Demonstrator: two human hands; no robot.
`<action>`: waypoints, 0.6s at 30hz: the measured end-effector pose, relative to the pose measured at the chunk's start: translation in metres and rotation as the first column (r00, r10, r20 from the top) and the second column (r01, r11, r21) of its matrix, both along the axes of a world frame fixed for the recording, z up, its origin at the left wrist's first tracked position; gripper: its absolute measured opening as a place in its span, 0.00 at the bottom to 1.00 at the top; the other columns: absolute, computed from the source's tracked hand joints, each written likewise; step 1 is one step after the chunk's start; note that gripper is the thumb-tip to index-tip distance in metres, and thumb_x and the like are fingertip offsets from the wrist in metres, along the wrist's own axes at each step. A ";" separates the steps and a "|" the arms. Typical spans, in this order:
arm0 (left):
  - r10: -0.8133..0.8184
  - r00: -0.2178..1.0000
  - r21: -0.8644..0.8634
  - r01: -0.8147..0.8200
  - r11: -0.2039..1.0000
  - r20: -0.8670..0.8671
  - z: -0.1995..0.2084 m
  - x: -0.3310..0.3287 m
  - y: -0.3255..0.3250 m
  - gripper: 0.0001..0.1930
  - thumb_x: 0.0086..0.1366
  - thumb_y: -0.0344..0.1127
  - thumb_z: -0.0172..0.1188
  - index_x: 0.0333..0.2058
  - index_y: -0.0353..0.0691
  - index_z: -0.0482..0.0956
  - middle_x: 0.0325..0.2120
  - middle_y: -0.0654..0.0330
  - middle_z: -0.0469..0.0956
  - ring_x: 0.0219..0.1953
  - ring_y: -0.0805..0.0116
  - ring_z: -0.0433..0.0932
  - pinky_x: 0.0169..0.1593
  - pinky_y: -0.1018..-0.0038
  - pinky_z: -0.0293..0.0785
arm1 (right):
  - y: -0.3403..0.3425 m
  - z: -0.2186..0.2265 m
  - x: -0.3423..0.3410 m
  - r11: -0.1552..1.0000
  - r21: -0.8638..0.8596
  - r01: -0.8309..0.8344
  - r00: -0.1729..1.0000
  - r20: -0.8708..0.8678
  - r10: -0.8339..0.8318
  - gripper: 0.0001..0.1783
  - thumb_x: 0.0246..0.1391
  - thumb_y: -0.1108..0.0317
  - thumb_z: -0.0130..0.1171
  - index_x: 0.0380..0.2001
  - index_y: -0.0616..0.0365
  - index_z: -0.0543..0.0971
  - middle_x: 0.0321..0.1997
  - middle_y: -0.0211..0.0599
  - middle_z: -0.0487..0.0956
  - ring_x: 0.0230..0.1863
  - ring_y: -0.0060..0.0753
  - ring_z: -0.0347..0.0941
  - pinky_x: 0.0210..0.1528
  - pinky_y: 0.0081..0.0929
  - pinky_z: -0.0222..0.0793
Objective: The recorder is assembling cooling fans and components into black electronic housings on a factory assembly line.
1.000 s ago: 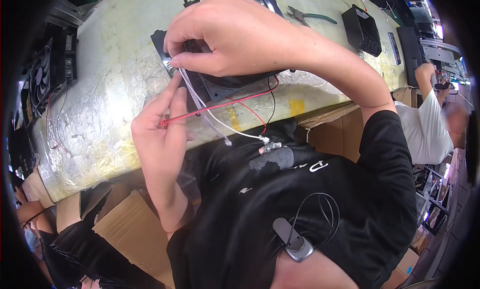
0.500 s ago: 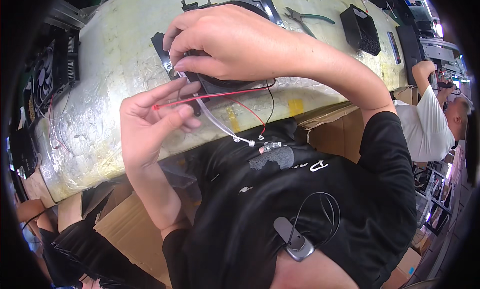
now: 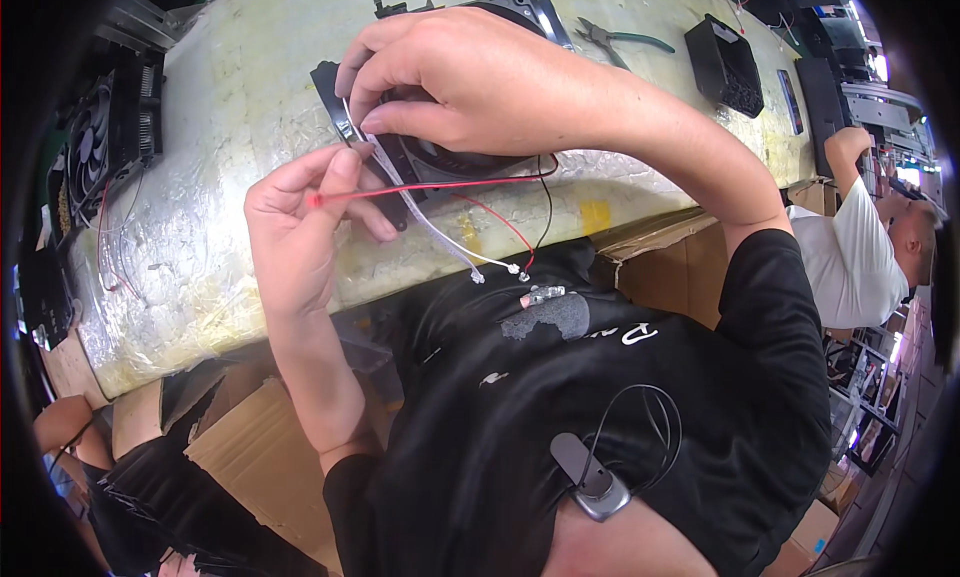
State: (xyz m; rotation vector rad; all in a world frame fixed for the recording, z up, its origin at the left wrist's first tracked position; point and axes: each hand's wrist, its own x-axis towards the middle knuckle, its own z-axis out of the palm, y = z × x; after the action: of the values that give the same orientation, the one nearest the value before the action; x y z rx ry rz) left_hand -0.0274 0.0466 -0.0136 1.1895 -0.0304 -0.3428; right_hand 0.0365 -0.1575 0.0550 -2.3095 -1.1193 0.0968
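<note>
A black fan unit lies on the wrapped table, mostly covered by my right hand. That hand reaches over the unit from the right, its thumb and fingers closed around white wires at the unit's left edge. My left hand is just below, thumb and forefinger pinched together at the same wires; the exact grip is partly hidden. The white wires hang toward my shirt and end in small connectors. A red wire crosses in front of my left thumb. A black wire hangs at the right.
Green-handled cutters and a black open box are on the table at the back right. Another fan unit stands at the left. Cardboard boxes are below the edge. A person in a white shirt is at the right.
My left thumb and forefinger have closed together, up nearer my right fingertips. The hanging white wire ends have spread apart.
</note>
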 end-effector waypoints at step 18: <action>0.174 0.985 -0.118 -0.173 0.978 -0.001 0.005 -0.002 -0.014 0.22 0.57 0.20 0.62 0.51 0.23 0.69 0.28 0.53 0.80 0.21 0.69 0.80 0.22 0.82 0.74 | -0.002 -0.005 0.010 0.997 0.068 -0.037 0.996 -0.081 0.042 0.09 0.53 0.68 0.58 0.34 0.62 0.81 0.40 0.40 0.79 0.41 0.42 0.76 0.46 0.32 0.70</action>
State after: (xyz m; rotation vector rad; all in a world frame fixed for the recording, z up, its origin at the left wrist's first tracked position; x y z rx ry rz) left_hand -0.0293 0.0322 -0.0081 1.0686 0.0442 -0.1794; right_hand 0.0467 -0.1596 0.0505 -2.2047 -1.1103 0.1656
